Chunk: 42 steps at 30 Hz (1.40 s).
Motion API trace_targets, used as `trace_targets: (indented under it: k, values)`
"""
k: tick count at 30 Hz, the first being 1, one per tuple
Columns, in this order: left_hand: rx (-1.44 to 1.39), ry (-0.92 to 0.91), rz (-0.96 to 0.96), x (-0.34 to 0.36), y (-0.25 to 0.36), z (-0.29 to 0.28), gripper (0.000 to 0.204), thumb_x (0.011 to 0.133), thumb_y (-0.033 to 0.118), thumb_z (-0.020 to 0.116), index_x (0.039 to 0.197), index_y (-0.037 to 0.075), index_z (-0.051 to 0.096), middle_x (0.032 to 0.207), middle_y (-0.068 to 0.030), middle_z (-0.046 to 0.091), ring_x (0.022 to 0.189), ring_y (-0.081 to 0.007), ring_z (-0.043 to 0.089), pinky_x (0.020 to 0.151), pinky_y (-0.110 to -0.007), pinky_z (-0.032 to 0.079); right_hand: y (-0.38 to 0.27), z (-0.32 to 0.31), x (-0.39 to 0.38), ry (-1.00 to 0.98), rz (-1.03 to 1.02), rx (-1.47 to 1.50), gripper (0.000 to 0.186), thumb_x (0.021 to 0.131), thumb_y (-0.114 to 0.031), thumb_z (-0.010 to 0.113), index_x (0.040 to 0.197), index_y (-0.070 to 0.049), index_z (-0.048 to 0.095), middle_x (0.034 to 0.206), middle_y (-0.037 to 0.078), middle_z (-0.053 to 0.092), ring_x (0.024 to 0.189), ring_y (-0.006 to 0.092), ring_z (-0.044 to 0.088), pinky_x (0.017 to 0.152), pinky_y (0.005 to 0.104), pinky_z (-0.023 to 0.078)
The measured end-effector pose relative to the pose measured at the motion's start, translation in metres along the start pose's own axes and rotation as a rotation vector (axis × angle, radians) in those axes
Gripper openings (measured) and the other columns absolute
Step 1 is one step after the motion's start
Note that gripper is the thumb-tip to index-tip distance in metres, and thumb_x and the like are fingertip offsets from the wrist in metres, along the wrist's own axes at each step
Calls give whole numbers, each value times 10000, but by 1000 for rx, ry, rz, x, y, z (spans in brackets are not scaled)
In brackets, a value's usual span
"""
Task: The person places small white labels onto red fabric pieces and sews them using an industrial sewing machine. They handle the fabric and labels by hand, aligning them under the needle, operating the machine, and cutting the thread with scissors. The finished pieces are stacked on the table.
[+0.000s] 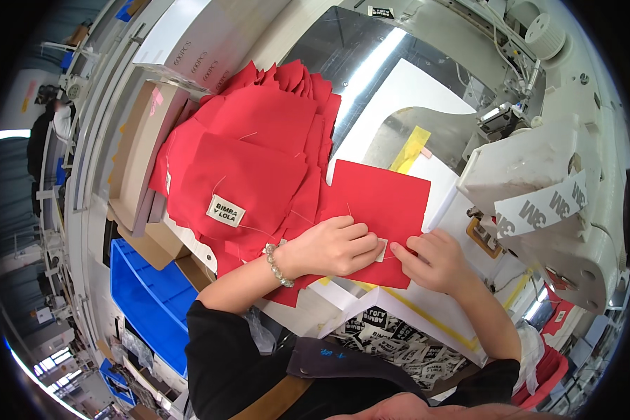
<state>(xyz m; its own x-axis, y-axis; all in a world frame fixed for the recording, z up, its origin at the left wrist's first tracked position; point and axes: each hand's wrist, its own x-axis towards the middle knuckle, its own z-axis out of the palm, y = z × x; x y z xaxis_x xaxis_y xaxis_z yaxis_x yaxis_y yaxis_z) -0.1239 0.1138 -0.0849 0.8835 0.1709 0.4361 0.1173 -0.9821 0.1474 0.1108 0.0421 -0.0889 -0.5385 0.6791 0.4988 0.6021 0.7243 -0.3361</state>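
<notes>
A flat red fabric piece (379,192) lies in front of me, a short loose thread on its surface. My left hand (336,246), wearing a beaded bracelet, rests on its near left part with curled fingers. A small white label (381,250) shows at those fingertips, partly hidden by them. My right hand (432,260) is on the near right part, fingers bent, one fingertip close to the label's right side. Whatever the right fingers pinch, if anything, is hidden. To the left, a tall heap of red fabric pieces (252,119) has a white sewn label (225,211) on top.
A white sewing machine (525,154) stands at right, close to my right hand. Below my hands is an open white box (462,336) of many black and white labels. At left are a blue bin (143,294), a cardboard tray (136,154) and a white carton (189,45).
</notes>
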Motion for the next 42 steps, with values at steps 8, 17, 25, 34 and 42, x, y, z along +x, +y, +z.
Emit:
trace_targets:
  k: [8,17,25,34,42]
  values:
    - [10,-4,11,0,-1,1,220,753,113,691,965,52,689,756,20,472,656,-91,463,552,-241,367,1,1,2,-30,-17,-29,281,659,-63,710,939,-42,694,828,24,537,642,136,545,547,271,410]
    - [-19,-4,5,3,-3,0,211,755,121,681,953,46,688,738,15,466,641,-102,454,550,-255,362,0,1,-1,-73,-29,-38,283,684,-63,679,965,-27,683,848,39,545,675,148,550,567,282,423]
    - [-66,21,-2,5,-4,1,122,744,133,673,829,49,650,735,-1,471,634,-128,450,554,-262,362,0,2,-2,-93,-28,-45,281,700,-80,664,974,-19,671,868,52,557,694,154,552,598,287,439]
    - [-67,-40,-16,3,-2,-2,145,772,120,646,895,42,640,784,5,498,703,-117,496,608,-259,408,0,2,-3,-88,16,20,283,696,-70,665,974,-15,674,871,54,553,694,155,552,609,287,443]
    - [-103,-54,-20,0,-1,0,218,722,103,678,921,14,683,859,-28,599,767,-158,595,651,-282,477,1,0,-3,-81,-43,-30,304,690,-75,660,986,-11,675,891,60,553,692,158,553,619,290,443]
